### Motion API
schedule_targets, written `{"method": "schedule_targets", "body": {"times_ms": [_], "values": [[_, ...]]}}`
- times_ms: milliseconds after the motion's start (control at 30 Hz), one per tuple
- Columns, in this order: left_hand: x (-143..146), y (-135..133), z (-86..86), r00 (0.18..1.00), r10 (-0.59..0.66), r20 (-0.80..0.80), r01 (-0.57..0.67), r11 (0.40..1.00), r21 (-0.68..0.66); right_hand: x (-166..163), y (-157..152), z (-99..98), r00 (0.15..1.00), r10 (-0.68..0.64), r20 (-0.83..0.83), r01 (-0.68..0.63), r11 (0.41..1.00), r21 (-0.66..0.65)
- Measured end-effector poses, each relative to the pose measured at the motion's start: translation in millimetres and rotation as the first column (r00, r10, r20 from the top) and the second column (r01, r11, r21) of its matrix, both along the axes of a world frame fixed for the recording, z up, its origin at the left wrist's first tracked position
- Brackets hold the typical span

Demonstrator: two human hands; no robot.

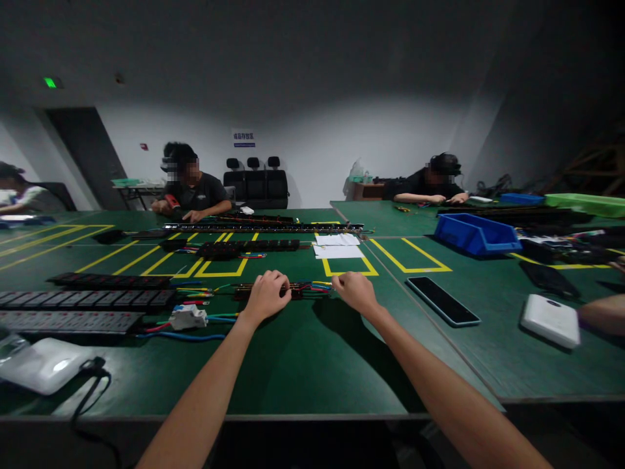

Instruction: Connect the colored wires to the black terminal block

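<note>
Left hand point(267, 294) covers part of a dark strip point(295, 294); right hand point(359, 293) hides the far ends of coloured wires point(317, 286) — grip unclear on both. Grey socket strips point(73, 322) cut by left edge, co-worker's forearm point(603, 314) by right. Wall sign's point(243, 138) lower line — too small.

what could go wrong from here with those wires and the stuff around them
The coloured wires end at the right hand; a hard tug might strain them.

The left forearm passes close to the blue cable and could snag it.

The phone lies beside the right forearm, so an outward sweep might knock it.
</note>
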State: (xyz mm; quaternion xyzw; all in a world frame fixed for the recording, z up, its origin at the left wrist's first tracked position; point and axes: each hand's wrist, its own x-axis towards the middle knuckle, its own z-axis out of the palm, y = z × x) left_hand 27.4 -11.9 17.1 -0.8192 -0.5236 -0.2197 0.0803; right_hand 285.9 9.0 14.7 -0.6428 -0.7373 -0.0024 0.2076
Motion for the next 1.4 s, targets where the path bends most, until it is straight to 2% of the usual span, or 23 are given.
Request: {"method": "schedule_targets", "body": {"times_ms": [167,267,500,700,900,1167,1400], "values": [[-0.7,1.2,-0.4,1.0,-0.014,0.011,0.014,1.0,-0.002,-0.4,-0.7,-0.7,0.988,0.151,-0.026,-0.152,0.987,-0.047],[-1.3,2.0,-0.9,1.0,-0.019,0.021,0.019,1.0,-0.012,-1.8,-2.0,-1.3,0.985,0.172,-0.022,-0.173,0.983,-0.067],[-3.6,3.9,-2.5,0.998,-0.049,0.037,0.05,0.999,-0.005,1.4,-2.0,3.5,0.997,0.017,-0.069,-0.016,1.0,0.014],[-5.0,5.8,-4.1,0.997,-0.068,0.043,0.068,0.998,0.0,-1.1,-0.9,-2.3,0.998,0.052,0.041,-0.047,0.993,-0.104],[-5.7,7.2,-6.4,0.996,-0.078,0.042,0.077,0.997,0.013,0.1,-3.3,4.8,0.999,-0.049,0.006,0.049,0.999,-0.017],[-3.1,5.3,-4.9,0.996,-0.075,0.051,0.075,0.997,0.006,-0.5,2.7,-7.4,0.999,0.047,0.023,-0.043,0.988,-0.151],[-3.3,5.2,-4.7,0.996,-0.066,0.053,0.067,0.997,-0.024,-0.4,-1.8,-1.2,0.999,-0.025,-0.02,0.025,1.0,0.0]]}}
